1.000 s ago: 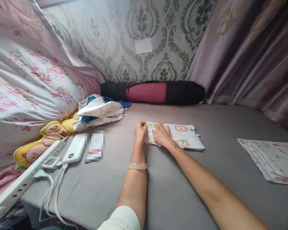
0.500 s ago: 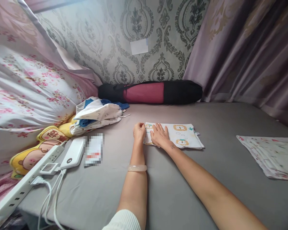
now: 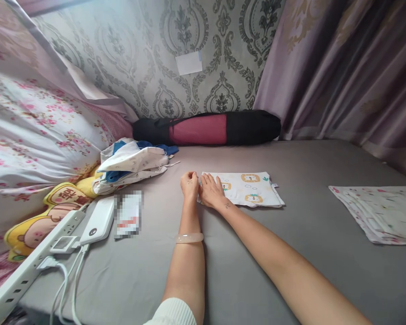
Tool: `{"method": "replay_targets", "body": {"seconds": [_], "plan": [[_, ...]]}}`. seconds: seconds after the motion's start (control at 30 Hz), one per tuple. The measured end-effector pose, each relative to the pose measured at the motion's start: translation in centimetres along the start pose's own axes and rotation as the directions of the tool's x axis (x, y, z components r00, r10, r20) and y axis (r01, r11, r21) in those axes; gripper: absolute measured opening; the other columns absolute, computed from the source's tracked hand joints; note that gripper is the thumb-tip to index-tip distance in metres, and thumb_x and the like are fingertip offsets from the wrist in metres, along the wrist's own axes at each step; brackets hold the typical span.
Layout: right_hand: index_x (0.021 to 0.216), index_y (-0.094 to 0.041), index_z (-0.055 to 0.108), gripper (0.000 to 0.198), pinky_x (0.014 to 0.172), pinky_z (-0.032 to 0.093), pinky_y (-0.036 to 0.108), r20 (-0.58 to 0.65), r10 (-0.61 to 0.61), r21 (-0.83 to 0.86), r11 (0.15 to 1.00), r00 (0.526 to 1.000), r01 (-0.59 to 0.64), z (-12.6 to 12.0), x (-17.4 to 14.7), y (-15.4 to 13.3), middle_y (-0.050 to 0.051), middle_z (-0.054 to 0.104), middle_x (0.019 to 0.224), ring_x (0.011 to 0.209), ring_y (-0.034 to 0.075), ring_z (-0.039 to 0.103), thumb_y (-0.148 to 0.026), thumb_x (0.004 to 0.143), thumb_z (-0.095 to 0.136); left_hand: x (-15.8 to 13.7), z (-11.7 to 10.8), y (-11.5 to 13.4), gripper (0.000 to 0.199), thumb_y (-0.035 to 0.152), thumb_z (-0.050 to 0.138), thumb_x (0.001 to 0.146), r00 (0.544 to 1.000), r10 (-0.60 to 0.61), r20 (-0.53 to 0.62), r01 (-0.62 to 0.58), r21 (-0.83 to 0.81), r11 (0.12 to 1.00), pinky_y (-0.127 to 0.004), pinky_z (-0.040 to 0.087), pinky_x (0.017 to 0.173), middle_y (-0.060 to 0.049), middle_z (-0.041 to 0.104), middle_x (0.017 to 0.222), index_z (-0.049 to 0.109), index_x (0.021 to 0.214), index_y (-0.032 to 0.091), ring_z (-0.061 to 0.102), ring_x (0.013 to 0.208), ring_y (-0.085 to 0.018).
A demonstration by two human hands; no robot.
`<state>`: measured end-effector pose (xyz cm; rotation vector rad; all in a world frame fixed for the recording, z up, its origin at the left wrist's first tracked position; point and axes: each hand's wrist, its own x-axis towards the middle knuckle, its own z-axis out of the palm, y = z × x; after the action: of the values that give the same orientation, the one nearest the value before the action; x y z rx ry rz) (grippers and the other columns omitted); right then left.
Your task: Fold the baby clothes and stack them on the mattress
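- The folded cloth, white with an orange and green print, lies flat on the grey sheet, in front of the person and well apart from the folded stack at the right.
- The right hand rests palm down on the left part of the cloth; its fingers are stretched out, with only small gaps between them, and do not grip.
- The left hand is just at the left edge of the cloth. Its fingers are curled and narrow; I cannot tell whether they pinch the edge.
- I judge the cloth to be light and soft, probably thin cotton, so it bends easily and does not keep a shape by itself.
- It does not seem fragile or very slippery, but the layers may slide over each other; at the right end they are already uneven, near a small tag.
- A good hold is probably at the two left corners, taking all layers together, with a flat palm pressing the middle.
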<state>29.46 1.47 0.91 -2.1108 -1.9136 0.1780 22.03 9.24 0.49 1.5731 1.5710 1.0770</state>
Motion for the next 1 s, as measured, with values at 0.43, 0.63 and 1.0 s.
{"method": "replay_targets", "body": {"seconds": [0.43, 0.63, 1.0], "plan": [[0.148, -0.01, 0.031, 0.057, 0.115, 0.01, 0.049, 0.074, 0.011, 0.04, 0.999, 0.997, -0.014, -2.3, -0.2, 2.1, 0.011, 0.026, 0.156, 0.144, 0.024, 0.018, -0.034, 0.098, 0.017, -0.8, 0.6, 1.0, 0.031, 0.017, 0.044, 0.083, 0.976, 0.164, 0.145, -0.16, -0.039, 0.986, -0.028, 0.05, 0.086, -0.009, 0.073, 0.094, 0.069, 0.103, 0.014, 0.067, 0.09, -0.017], [0.147, -0.01, 0.033, 0.056, 0.115, 0.008, 0.049, 0.067, 0.049, -0.049, 0.998, 0.997, -0.045, -2.6, -1.3, 4.6, 0.012, 0.026, 0.156, 0.144, 0.023, 0.016, -0.032, 0.097, 0.018, -1.9, 1.5, 1.0, 0.049, 0.002, 0.044, 0.076, 0.878, 0.29, 0.381, -0.364, 0.139, 0.921, -0.029, 0.044, 0.099, -0.008, 0.067, 0.119, 0.062, 0.12, 0.017, 0.06, 0.11, -0.017], [0.147, -0.01, 0.033, 0.056, 0.116, 0.007, 0.048, 0.075, 0.058, -0.017, 0.998, 0.995, -0.057, -2.4, -1.4, 4.9, 0.01, 0.026, 0.156, 0.144, 0.022, 0.018, -0.032, 0.097, 0.018, -3.0, 1.3, 1.6, 0.05, 0.003, 0.045, 0.077, 0.808, 0.311, 0.501, -0.505, 0.318, 0.802, -0.041, 0.034, 0.107, -0.011, 0.06, 0.129, 0.055, 0.124, 0.017, 0.053, 0.122, -0.023]]}}
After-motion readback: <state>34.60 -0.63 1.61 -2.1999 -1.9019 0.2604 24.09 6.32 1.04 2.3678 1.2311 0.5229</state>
